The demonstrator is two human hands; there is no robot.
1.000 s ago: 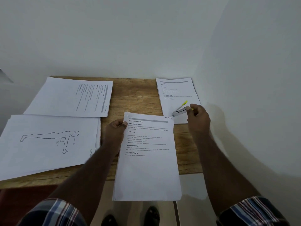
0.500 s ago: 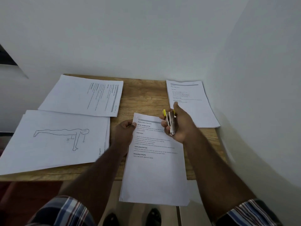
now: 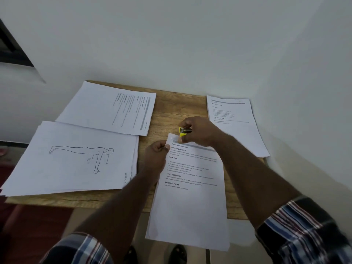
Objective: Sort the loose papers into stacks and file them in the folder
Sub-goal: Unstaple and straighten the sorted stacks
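Three stacks (image 3: pixel 72 159) are left along the counter (image 3: pixel 171 115) edges; a fourth sheaf (image 3: pixel 190 197), overhanging the near edge, is pinched by the left grip (image 3: pixel 156 155), evidently steadied while the stapler (image 3: pixel 184 131), clamped in the right grip (image 3: pixel 200 131), is set at its top corner; no folder is seen.

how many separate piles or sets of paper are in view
4: drawing stack at front left, text stack behind it, text sheets at back right, and the set the left hand holds. Sheets underneath may be hidden.
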